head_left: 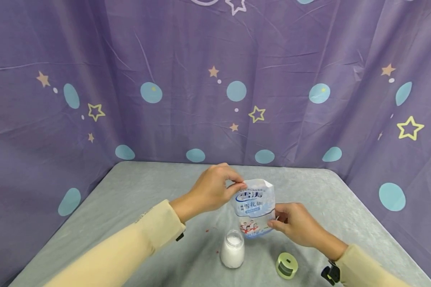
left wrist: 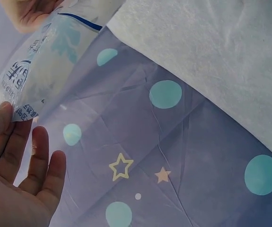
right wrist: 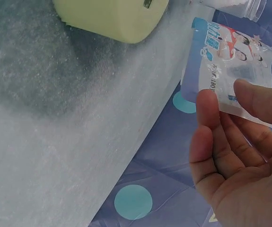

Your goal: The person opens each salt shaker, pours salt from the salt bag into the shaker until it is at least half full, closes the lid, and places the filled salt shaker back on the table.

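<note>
Both hands hold up a blue-and-white salt bag with printed lettering and small figures. The left hand pinches its top left corner between thumb and forefinger; in the left wrist view the other fingers spread away from it. My right hand grips the bag's right edge, the thumb on the printed front. Just left of the bag's lower end, a glass jar stands upright on the table, lidless and filled with white grains. In the right wrist view the jar's rim shows behind the bag.
A light green round lid lies on the grey-covered table, right of the jar and below the right hand. Tiny red specks dot the cloth left of the jar. A purple curtain with stars and blue spots hangs behind the table.
</note>
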A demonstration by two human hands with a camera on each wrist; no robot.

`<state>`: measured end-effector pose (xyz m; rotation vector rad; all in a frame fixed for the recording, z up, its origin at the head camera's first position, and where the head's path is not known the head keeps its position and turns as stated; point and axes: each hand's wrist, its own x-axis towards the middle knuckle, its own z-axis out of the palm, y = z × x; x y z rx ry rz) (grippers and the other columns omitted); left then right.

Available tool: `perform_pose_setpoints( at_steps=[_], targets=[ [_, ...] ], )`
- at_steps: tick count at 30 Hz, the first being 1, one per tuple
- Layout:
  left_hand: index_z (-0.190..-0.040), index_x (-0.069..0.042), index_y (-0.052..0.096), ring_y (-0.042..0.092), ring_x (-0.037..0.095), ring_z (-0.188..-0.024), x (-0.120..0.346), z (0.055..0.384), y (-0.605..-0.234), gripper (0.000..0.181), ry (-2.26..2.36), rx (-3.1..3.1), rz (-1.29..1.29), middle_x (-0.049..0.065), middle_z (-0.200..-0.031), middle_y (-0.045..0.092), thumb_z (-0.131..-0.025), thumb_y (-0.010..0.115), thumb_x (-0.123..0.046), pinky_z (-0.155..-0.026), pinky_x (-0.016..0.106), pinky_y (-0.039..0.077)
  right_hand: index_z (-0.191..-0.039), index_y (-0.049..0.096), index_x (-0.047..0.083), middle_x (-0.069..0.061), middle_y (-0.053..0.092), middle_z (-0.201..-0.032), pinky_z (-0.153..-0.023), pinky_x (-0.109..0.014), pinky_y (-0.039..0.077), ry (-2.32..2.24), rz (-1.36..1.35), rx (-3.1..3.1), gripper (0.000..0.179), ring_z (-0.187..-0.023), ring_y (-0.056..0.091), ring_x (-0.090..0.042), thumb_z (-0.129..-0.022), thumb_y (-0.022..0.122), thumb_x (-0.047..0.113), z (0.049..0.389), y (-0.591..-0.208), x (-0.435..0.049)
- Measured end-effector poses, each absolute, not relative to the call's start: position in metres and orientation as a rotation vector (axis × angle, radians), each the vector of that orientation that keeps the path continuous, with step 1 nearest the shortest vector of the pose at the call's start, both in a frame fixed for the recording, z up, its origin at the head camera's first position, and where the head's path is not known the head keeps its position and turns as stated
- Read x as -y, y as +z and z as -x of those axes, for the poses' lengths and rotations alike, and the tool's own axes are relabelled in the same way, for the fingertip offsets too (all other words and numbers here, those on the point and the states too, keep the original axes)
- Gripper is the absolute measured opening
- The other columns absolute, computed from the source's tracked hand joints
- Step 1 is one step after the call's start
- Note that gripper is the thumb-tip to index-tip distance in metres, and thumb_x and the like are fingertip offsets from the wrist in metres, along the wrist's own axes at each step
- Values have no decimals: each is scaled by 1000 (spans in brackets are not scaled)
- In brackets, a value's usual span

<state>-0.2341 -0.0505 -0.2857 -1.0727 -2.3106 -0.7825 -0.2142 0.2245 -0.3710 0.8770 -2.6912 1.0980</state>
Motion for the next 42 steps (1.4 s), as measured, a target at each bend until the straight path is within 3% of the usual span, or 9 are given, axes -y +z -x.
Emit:
perform_pose_setpoints(
  at_steps=[8,12,15,21,32,42],
  targets=[
    [-90,-16,83,60,9,-80,47,237,-285,4,-715,2289,1096,-9,-88,77,-87,84,-17,-70,25,49,-108,74,1,-5,77,-89,-61,-28,58,1226,-883,2702,17,-69,70,-8,-91,73,1,218,-375,-217],
    [-89,-16,83,60,11,-79,45,240,-285,3,-701,2301,1109,-9,-88,77,-87,84,-16,-68,24,48,-110,74,-1,-8,77,-91,-62,-28,59,1249,-872,2706,19,-72,73,-16,-91,73,-1,220,-378,-214],
    [-89,-16,83,61,12,-80,44,241,-285,3,-690,2311,1119,-9,-89,77,-86,84,-16,-69,26,48,-111,74,-1,-10,77,-92,-63,-28,59,1267,-860,2709,21,-74,74,-21,-90,73,-3,221,-380,-212],
    [-89,-16,83,63,16,-80,42,245,-286,3,-668,2318,1132,-7,-90,78,-86,84,-17,-71,28,48,-113,73,-1,-10,77,-93,-63,-26,58,1264,-836,2717,22,-72,73,-18,-91,73,-2,224,-382,-210],
    [-90,-16,83,58,11,-77,39,253,-287,4,-648,2346,1102,-7,-88,77,-87,83,-19,-73,30,46,-110,74,-1,-8,77,-91,-62,-26,57,1264,-834,2723,18,-69,71,-21,-92,73,0,228,-386,-202],
    [-90,-17,83,58,12,-77,35,259,-288,4,-580,2356,1082,-8,-86,77,-89,82,-20,-74,30,46,-111,73,-4,-15,77,-92,-60,-27,55,1269,-818,2751,19,-69,72,-25,-93,69,-4,233,-390,-196]
  ],
)
